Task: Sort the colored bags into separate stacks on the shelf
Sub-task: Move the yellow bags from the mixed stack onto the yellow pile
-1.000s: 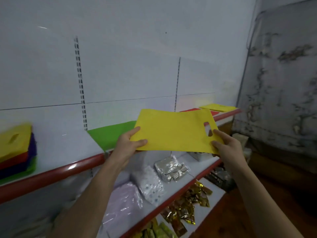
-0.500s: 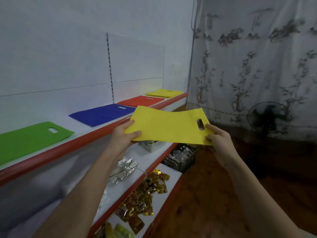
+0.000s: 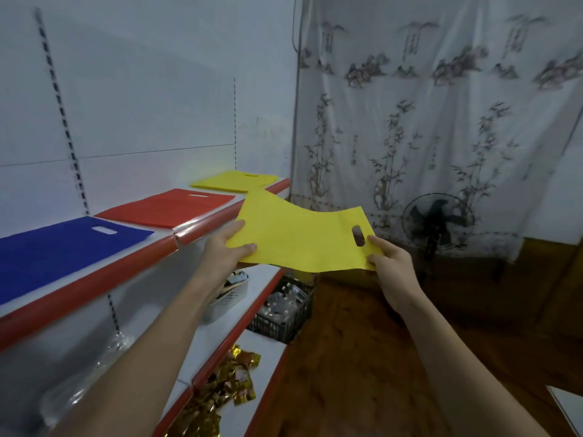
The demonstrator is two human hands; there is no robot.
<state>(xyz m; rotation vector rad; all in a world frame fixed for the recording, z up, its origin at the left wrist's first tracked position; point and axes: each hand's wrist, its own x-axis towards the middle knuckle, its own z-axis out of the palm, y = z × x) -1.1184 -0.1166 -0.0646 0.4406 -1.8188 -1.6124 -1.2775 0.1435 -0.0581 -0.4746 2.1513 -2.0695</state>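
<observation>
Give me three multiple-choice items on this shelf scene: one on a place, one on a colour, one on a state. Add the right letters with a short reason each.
1. Where does the yellow stack lie on the top shelf?
A. at the far end, beyond the red bag
B. between the blue and red bags
C. nearest the camera

2. What colour is the bag nearest the camera on that shelf?
A. green
B. blue
C. white

3. How is the held yellow bag carried?
A. by one hand only
B. lying on the floor
C. by both hands, one at each end

Key: 1 A, it sits past the red bag. 2 B, the blue bag comes first. 3 C, the left hand and right hand pinch opposite ends.
</observation>
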